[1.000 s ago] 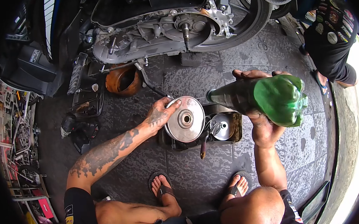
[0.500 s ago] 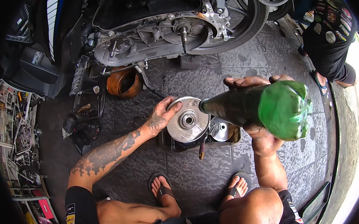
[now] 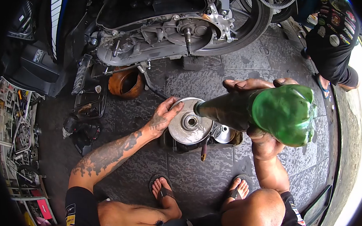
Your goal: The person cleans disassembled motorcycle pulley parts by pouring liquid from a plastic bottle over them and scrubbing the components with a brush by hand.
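Observation:
My left hand (image 3: pixel 166 116) grips the rim of a round metal pulley (image 3: pixel 179 129) with a hub and hole at its centre; its face looks wet. In my right hand (image 3: pixel 262 138) is a green plastic bottle (image 3: pixel 282 115), tipped so that its neck points left over the pulley's upper right. Whether liquid is leaving the neck, I cannot tell. Below the pulley is a dark tray (image 3: pixel 179 148), mostly hidden. A second shiny round metal part (image 3: pixel 223 134) lies in it, and a brown handle (image 3: pixel 204 152) sticks out towards me.
Ahead stands a scooter with an opened engine case (image 3: pixel 144 49) and a rear wheel (image 3: pixel 262 21). An orange-brown pot (image 3: pixel 125 84) and a power tool (image 3: pixel 70 125) are on the floor at left. Another person (image 3: pixel 333 33) is at the right, by the kerb. Shelves (image 3: pixel 15 156) line the left.
The bottle has shifted left, its neck now further over the pulley. My left hand and the pulley have stayed nearly in place.

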Motion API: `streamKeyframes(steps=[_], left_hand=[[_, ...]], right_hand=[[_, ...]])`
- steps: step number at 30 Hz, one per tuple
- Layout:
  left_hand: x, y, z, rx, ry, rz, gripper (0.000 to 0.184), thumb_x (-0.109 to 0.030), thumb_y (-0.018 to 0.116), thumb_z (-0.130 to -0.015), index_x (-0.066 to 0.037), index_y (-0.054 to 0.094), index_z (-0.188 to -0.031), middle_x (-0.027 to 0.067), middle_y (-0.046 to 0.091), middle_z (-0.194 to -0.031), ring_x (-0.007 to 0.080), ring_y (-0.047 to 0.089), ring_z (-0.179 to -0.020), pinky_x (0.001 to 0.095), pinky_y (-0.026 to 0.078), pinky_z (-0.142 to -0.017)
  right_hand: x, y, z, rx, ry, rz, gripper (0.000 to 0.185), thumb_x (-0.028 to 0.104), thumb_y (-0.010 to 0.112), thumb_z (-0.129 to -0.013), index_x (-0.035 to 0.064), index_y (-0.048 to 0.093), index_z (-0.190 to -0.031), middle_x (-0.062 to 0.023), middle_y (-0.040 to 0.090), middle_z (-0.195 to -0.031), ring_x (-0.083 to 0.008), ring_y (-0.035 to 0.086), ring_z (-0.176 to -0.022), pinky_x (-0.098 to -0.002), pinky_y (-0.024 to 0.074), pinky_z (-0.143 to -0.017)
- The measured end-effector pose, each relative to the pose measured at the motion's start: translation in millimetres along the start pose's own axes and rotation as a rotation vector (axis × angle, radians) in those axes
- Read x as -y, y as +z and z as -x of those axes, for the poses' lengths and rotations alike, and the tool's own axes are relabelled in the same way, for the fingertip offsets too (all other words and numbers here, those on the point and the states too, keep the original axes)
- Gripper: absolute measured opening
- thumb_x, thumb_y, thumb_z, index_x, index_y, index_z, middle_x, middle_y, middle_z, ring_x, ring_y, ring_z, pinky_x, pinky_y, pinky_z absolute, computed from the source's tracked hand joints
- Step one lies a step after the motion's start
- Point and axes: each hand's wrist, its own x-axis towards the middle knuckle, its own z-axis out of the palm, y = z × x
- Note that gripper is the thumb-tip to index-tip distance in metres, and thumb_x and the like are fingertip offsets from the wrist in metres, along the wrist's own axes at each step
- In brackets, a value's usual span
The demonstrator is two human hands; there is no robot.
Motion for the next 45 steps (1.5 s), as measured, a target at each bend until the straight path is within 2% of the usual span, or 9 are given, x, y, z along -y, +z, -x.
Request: streamKeyframes(steps=[8, 13, 18, 22, 30, 32, 36, 38, 45], left_hand=[[5.0, -4.1, -3.9, 0.043, 0.029, 0.024, 0.030, -0.034, 0.061, -0.096, -0.008, 0.056, -0.108, -0.0028, 0.055, -0.098, 0.0062, 0.049, -0.095, 0.0237, 0.042, -0.085], [5.9, -3.3, -3.0, 0.043, 0.030, 0.018, 0.034, -0.037, 0.062, -0.095, -0.008, 0.056, -0.110, -0.0015, 0.056, -0.100, 0.0074, 0.050, -0.097, 0.0251, 0.043, -0.085], [4.5, -0.7, -0.2, 0.032, 0.030, 0.010, 0.036, -0.040, 0.062, -0.094, -0.008, 0.056, -0.110, -0.0011, 0.056, -0.102, 0.0077, 0.050, -0.097, 0.0258, 0.043, -0.086], [3.7, 0.5, -1.9, 0.054, 0.043, 0.011, 0.036, -0.039, 0.062, -0.094, -0.008, 0.055, -0.110, -0.0015, 0.055, -0.102, 0.0072, 0.050, -0.097, 0.0257, 0.043, -0.085], [0.0, 4.7, -6.6, 0.067, 0.045, 0.027, 0.033, -0.037, 0.063, -0.094, -0.008, 0.055, -0.108, -0.0019, 0.055, -0.100, 0.0061, 0.049, -0.096, 0.0254, 0.043, -0.084], [-3.1, 8.6, -6.4, 0.029, 0.060, 0.059, 0.024, -0.031, 0.062, -0.095, -0.009, 0.055, -0.099, -0.0038, 0.050, -0.091, 0.0063, 0.045, -0.089, 0.0248, 0.040, -0.081], [-6.2, 7.9, -6.1, -0.002, 0.072, 0.055, 0.023, -0.030, 0.062, -0.095, -0.009, 0.054, -0.097, -0.0045, 0.049, -0.089, 0.0060, 0.045, -0.089, 0.0242, 0.040, -0.081], [-3.0, 3.2, -7.8, 0.019, 0.079, -0.006, 0.032, -0.036, 0.064, -0.094, -0.008, 0.056, -0.106, -0.0013, 0.055, -0.097, 0.0077, 0.050, -0.095, 0.0255, 0.043, -0.084], [-15.1, 14.0, -4.7, -0.040, 0.034, -0.257, 0.033, -0.037, 0.067, -0.091, -0.007, 0.056, -0.098, 0.0006, 0.056, -0.092, 0.0091, 0.051, -0.090, 0.0274, 0.044, -0.080]], right_hand=[[-6.5, 17.6, 9.2, -0.162, 0.123, -0.169, 0.099, 0.026, 0.091, -0.064, 0.0046, 0.023, -0.132, -0.0244, 0.057, -0.116, -0.0361, 0.059, -0.109, -0.0479, 0.0469, -0.095], [-6.9, 7.9, 8.6, -0.121, 0.097, -0.056, 0.091, 0.023, 0.087, -0.070, 0.0059, 0.025, -0.134, -0.0212, 0.056, -0.119, -0.0337, 0.057, -0.112, -0.0457, 0.0449, -0.097], [-1.5, 11.0, 5.1, -0.179, 0.164, -0.158, 0.088, 0.027, 0.085, -0.073, 0.0043, 0.028, -0.137, -0.0199, 0.055, -0.120, -0.0343, 0.055, -0.115, -0.0481, 0.0423, -0.100], [0.1, 10.6, 6.3, -0.178, 0.141, -0.162, 0.091, 0.028, 0.084, -0.074, 0.0038, 0.025, -0.139, -0.0202, 0.054, -0.121, -0.0349, 0.054, -0.116, -0.0488, 0.0415, -0.100], [-3.4, 10.6, 10.4, -0.109, 0.128, -0.191, 0.090, 0.021, 0.087, -0.069, 0.0042, 0.025, -0.132, -0.0217, 0.058, -0.116, -0.0352, 0.057, -0.113, -0.0475, 0.0441, -0.097], [-6.2, 7.9, 11.6, -0.061, 0.080, -0.174, 0.089, 0.020, 0.088, -0.068, 0.0042, 0.026, -0.130, -0.0221, 0.058, -0.116, -0.0355, 0.058, -0.112, -0.0469, 0.0450, -0.096], [-6.2, -2.7, 26.6, -0.046, 0.173, -0.067, 0.088, 0.022, 0.089, -0.067, 0.0034, 0.028, -0.127, -0.0217, 0.059, -0.116, -0.0354, 0.060, -0.109, -0.0458, 0.0464, -0.095], [-8.0, -7.8, 32.6, 0.028, 0.163, -0.009, 0.088, 0.020, 0.090, -0.066, 0.0028, 0.028, -0.127, -0.0225, 0.059, -0.115, -0.0350, 0.061, -0.109, -0.0459, 0.0472, -0.095], [-8.3, -17.5, 39.7, 0.005, 0.142, -0.028, 0.083, 0.012, 0.090, -0.063, 0.0024, 0.032, -0.122, -0.0254, 0.059, -0.114, -0.0363, 0.060, -0.110, -0.0504, 0.0456, -0.099]])
